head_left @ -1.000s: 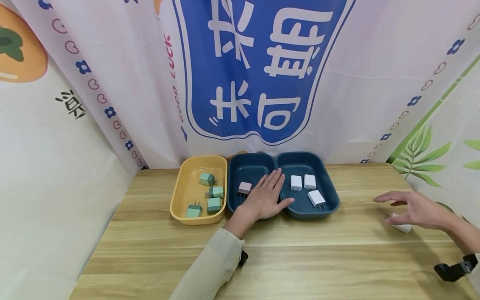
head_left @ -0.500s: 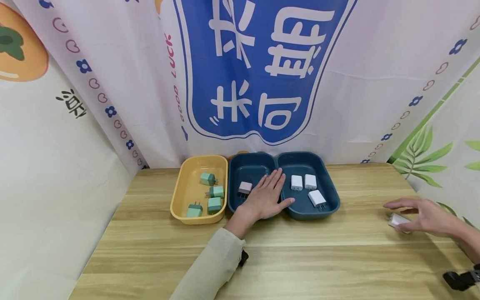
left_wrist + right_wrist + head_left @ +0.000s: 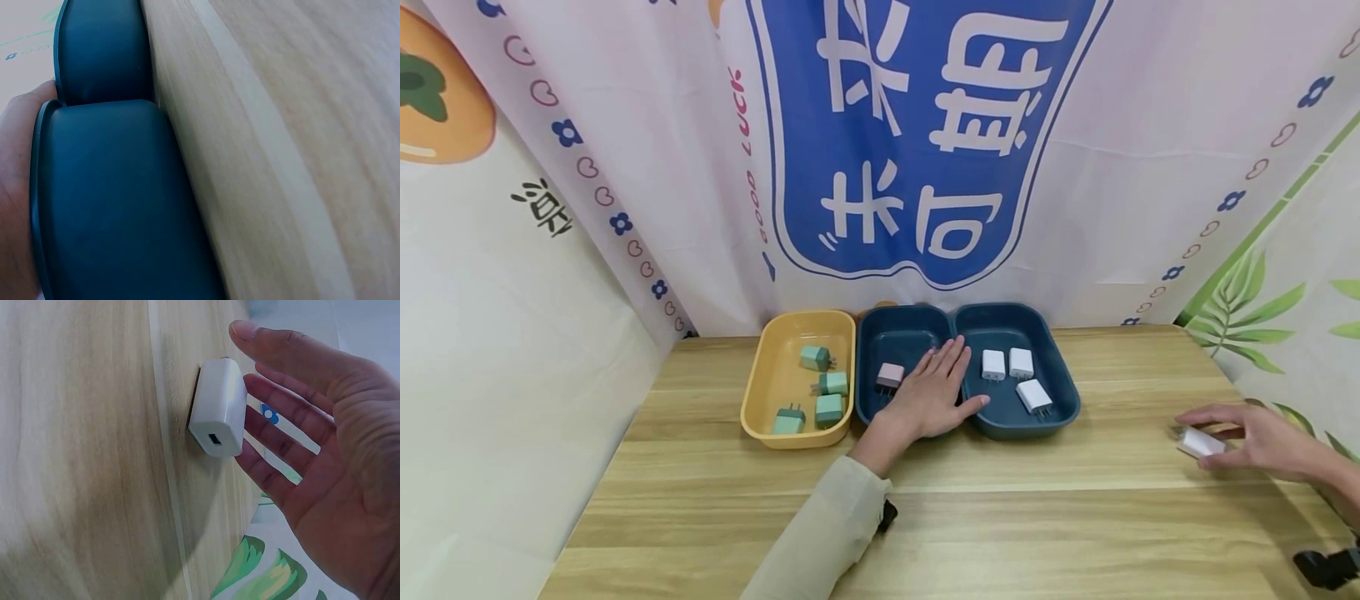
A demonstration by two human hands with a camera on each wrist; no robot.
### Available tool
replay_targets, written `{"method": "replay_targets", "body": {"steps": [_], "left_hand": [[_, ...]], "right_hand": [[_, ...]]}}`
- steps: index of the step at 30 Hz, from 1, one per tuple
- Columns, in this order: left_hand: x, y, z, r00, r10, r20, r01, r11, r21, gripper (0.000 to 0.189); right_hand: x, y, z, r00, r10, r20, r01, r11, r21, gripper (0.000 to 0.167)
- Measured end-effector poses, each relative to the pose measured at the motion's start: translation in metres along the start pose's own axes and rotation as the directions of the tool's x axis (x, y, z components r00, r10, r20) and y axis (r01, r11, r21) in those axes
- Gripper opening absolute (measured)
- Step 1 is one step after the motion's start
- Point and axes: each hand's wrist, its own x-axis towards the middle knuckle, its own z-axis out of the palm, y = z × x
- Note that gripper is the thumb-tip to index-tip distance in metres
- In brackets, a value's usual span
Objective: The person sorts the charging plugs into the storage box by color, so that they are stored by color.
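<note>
My left hand (image 3: 927, 398) lies with straight fingers across the middle dark blue tray (image 3: 902, 317) and its shared edge with the right dark blue tray (image 3: 1063, 404). A pink and grey charger plug (image 3: 890, 377) sits in the middle tray beside that hand. At the right of the table, my right hand (image 3: 1270, 442) is around a white charger plug (image 3: 1201, 443) lying on the wood. In the right wrist view the thumb (image 3: 294, 353) stands apart from this plug (image 3: 219, 406). Its other fingertips are at the plug's far side; whether they touch it, I cannot tell.
On the left stands a yellow tray (image 3: 760, 392) with several green charger plugs (image 3: 829, 408). Three white charger plugs (image 3: 1021, 363) lie in the right blue tray. A printed curtain (image 3: 700, 167) hangs directly behind the trays, above the wooden table (image 3: 1000, 533).
My right hand has moved a little right and down, lowering around the white charger plug, which now shows more between thumb and fingers. The left hand has stayed still.
</note>
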Motion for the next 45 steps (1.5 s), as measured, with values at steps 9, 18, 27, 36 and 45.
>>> {"method": "replay_targets", "body": {"steps": [9,18,27,36,45], "left_hand": [[-0.001,0.0,0.0,1.0,0.002,0.0,-0.002,1.0,0.006,0.09],[0.0,0.001,-0.001,1.0,0.002,0.004,-0.002,1.0,0.007,0.09],[0.0,0.001,-0.003,1.0,-0.006,0.003,0.006,1.0,0.005,0.091],[-0.001,0.0,-0.002,1.0,-0.001,-0.004,0.001,1.0,-0.003,0.09],[-0.001,0.0,-0.001,1.0,0.003,0.003,-0.003,1.0,0.0,0.09]], "right_hand": [[-0.005,0.0,0.002,0.997,0.063,0.036,-0.064,0.998,0.023,0.053],[-0.01,0.0,0.002,0.995,0.018,0.093,-0.029,0.993,0.117,0.056],[-0.012,-0.003,0.001,0.992,0.056,0.115,-0.067,0.994,0.088,0.058],[-0.011,-0.002,0.004,0.992,0.064,0.104,-0.072,0.995,0.071,0.053],[-0.007,-0.006,0.008,0.993,0.074,0.092,-0.08,0.995,0.066,0.047]]}}
